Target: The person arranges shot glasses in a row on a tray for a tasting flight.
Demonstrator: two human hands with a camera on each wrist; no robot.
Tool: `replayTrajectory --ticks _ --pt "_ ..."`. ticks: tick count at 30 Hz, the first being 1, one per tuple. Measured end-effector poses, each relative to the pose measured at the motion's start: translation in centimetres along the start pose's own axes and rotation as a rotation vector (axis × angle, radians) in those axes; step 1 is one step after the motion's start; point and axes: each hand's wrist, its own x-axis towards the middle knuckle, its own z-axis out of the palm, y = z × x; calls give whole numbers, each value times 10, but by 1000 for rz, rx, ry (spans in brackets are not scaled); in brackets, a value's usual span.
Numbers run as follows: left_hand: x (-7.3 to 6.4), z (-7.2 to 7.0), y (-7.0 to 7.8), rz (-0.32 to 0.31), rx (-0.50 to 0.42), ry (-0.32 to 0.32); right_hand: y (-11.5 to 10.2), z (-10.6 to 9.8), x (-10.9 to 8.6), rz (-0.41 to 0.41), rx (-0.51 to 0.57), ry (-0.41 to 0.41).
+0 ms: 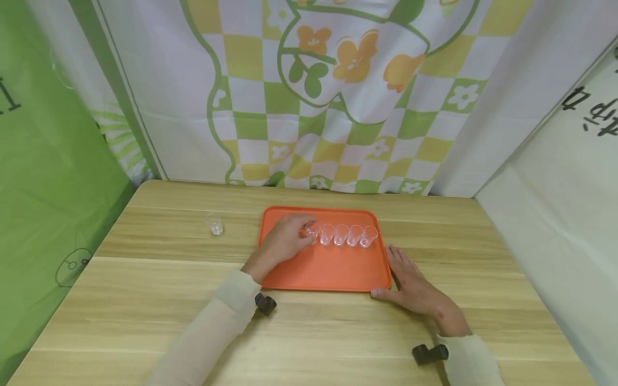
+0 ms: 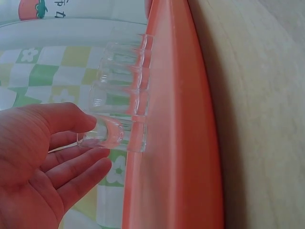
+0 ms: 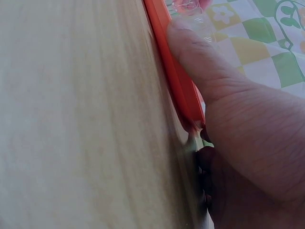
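On an orange-red tray (image 1: 323,273) stands a row of several small clear cups (image 1: 341,236), set side by side. At the row's left end my left hand (image 1: 282,240) pinches one more small clear cup (image 2: 114,132) near its rim between thumb and fingers. The left wrist view shows this cup upright, with its base at the tray surface. My right hand (image 1: 414,288) lies at the tray's near right corner, its fingers extended along the right side. In the right wrist view its thumb (image 3: 200,57) is against the tray's edge.
Another small clear cup (image 1: 215,225) stands on the wooden table (image 1: 159,300), left of the tray. A patterned curtain (image 1: 309,145) hangs behind the table's far edge. A green sheet (image 1: 48,161) hangs on the left and a white one (image 1: 569,214) on the right.
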Motion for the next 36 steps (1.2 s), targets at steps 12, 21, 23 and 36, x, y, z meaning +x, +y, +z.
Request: replayTrajectory --ticks 12,21,23,36 --pt "0 1 -1 -1 -19 1 -2 -1 -1 2 6 0" --pt "-2 -5 -1 -25 -53 7 -2 -1 0 6 4 3" --pt "-3 -6 -2 -27 -44 16 -1 0 0 6 2 4" --pt "-19 -25 -8 -11 29 67 -1 0 0 5 -2 2"
